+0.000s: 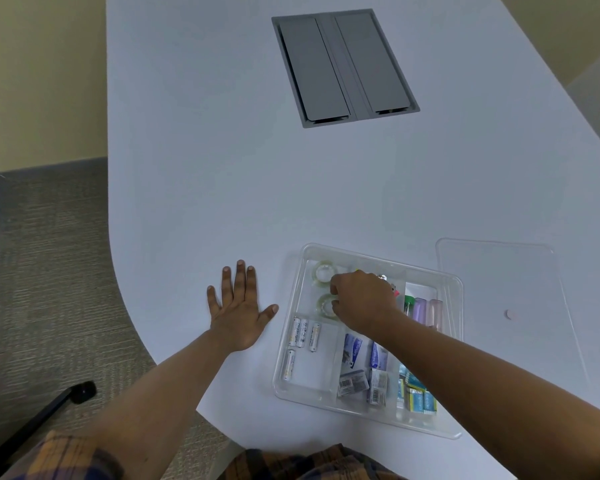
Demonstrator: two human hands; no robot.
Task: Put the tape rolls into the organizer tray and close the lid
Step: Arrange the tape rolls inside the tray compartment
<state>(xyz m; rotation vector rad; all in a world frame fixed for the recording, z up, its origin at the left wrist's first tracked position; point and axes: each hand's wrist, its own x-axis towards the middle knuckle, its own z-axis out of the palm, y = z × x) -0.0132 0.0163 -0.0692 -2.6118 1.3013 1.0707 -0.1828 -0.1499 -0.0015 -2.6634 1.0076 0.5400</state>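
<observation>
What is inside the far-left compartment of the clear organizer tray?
Two clear tape rolls: far roll, and near roll at the right hand. That hand covers the compartment's right part.

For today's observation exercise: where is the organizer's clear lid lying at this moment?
In the head view, the clear lid lies flat on the white table, off the organizer tray, just beyond its right edge.

Bare forearms; plaid garment (pixel 312 462), orange and dark blue, apparently.
</observation>
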